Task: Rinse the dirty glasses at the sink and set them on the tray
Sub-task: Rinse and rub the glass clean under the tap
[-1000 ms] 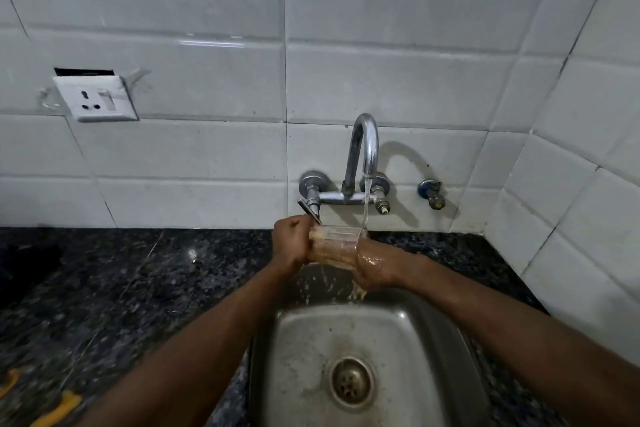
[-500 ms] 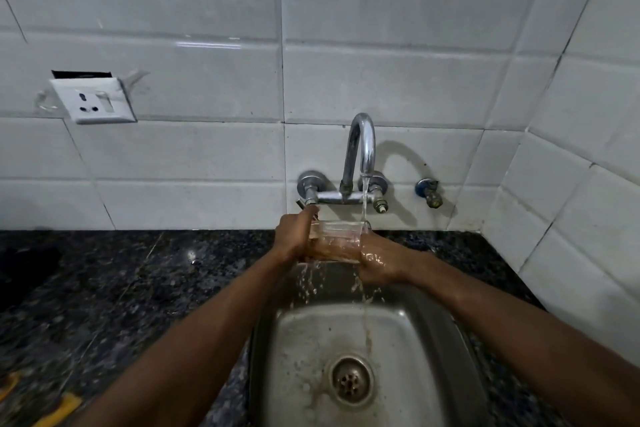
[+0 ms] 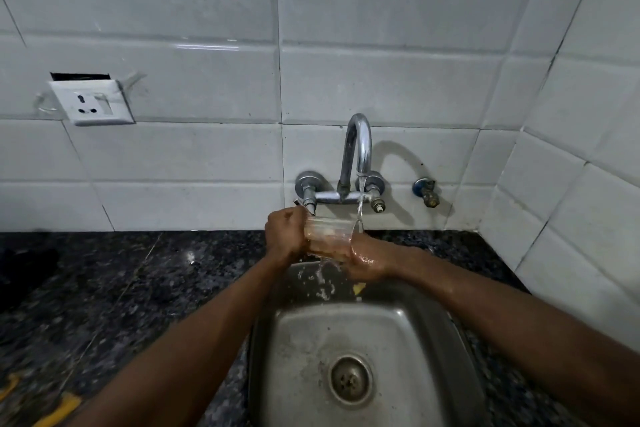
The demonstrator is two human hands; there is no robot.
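Note:
A clear glass (image 3: 328,234) is held between both hands above the back of the steel sink (image 3: 388,329). My left hand (image 3: 285,236) grips its left side and my right hand (image 3: 367,262) wraps its right side and bottom. Water streams from the chrome tap (image 3: 356,152) onto the glass's right edge and my wet right hand, then spills into the sink. The tray is out of view.
Dark speckled granite counter (image 3: 138,288) surrounds the sink. White tiled walls stand behind and to the right. A wall socket (image 3: 90,102) is at the left. Yellow-handled objects (image 3: 59,411) lie at the bottom left corner. A small valve (image 3: 427,192) sits right of the tap.
Both hands and the glass have stayed under the tap, shifting only slightly. Water keeps running and splashing into the sink.

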